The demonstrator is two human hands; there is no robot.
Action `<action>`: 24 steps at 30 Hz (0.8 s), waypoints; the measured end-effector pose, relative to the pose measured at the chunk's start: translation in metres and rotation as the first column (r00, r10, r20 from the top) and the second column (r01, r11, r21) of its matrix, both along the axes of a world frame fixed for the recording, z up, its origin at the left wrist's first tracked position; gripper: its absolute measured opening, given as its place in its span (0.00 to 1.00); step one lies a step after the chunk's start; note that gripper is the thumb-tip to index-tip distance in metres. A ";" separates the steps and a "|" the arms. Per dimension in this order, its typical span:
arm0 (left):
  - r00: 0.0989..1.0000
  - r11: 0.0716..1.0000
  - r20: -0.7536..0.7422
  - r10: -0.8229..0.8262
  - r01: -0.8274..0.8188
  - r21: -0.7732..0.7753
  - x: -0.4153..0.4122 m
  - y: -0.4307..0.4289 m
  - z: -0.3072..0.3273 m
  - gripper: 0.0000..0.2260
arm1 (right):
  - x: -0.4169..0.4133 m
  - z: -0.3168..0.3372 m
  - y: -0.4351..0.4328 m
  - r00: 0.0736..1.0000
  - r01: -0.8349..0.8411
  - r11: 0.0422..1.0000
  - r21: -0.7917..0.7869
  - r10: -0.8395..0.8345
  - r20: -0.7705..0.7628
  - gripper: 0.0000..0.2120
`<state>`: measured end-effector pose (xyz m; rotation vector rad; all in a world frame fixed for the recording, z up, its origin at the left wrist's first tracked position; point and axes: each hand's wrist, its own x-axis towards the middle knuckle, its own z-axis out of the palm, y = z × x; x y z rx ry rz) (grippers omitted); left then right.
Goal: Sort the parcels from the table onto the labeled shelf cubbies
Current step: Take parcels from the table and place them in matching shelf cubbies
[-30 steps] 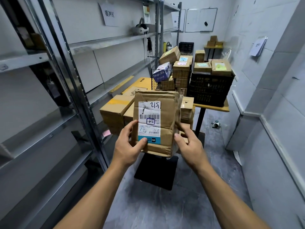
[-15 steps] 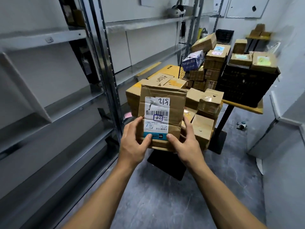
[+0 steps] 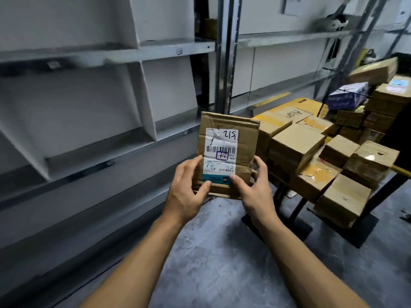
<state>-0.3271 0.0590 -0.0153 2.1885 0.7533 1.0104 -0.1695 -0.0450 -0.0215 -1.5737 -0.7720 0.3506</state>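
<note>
I hold a flat brown cardboard parcel [image 3: 244, 138] upright in front of me, its white shipping label with handwritten digits and a barcode facing me. My left hand [image 3: 185, 187] grips its lower left edge, thumb on the label's blue strip. My right hand [image 3: 255, 185] grips the lower right edge, thumb also on the label. The grey metal shelf [image 3: 115, 52] with slanted white dividers fills the left side, and the cubbies in view hold nothing. The table [image 3: 400, 171] stands at the right, piled with several cardboard parcels [image 3: 295, 145].
A steel upright post [image 3: 226, 63] stands just behind the parcel. Small tags sit on the shelf rails [image 3: 179, 51], too blurred to read. A blue-and-white box [image 3: 347, 96] lies in a wire basket at the far right. Black table feet [image 3: 364, 227] rest on the grey floor.
My view has swung left towards the shelf, so the table pile has slid to the right. Both hands keep the same hold on the parcel.
</note>
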 end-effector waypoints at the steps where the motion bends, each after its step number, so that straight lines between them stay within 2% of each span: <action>1: 1.000 1.000 -0.003 0.024 -0.024 0.005 -0.020 0.005 0.002 0.26 | -0.015 -0.001 0.011 1.000 -0.024 1.000 -0.001 0.024 -0.006 0.32; 5: 0.980 0.980 -0.051 0.193 -0.191 0.049 -0.113 0.028 0.010 0.24 | -0.082 -0.003 0.051 0.988 -0.140 0.990 0.017 0.141 -0.060 0.31; 9: 0.908 0.924 -0.178 0.378 -0.360 0.128 -0.222 0.050 0.013 0.22 | -0.156 -0.007 0.086 0.965 -0.251 0.968 0.026 0.252 -0.076 0.31; 11: 0.833 0.890 -0.311 0.457 -0.427 0.164 -0.280 0.058 0.011 0.21 | -0.197 -0.007 0.100 0.948 -0.309 0.951 0.021 0.309 -0.081 0.31; 16: 0.557 0.792 -0.595 0.580 -0.558 0.250 -0.410 0.059 0.005 0.25 | -0.298 -0.005 0.133 0.868 -0.482 0.876 0.035 0.482 -0.115 0.32; 20: 0.381 0.720 -0.697 0.607 -0.635 0.281 -0.491 0.044 0.004 0.25 | -0.372 -0.003 0.152 0.799 -0.586 0.809 0.041 0.586 -0.135 0.32; 24: 0.298 0.658 -0.723 0.623 -0.700 0.278 -0.552 0.032 0.004 0.26 | -0.434 -0.001 0.168 0.725 -0.676 0.736 0.031 0.672 -0.154 0.32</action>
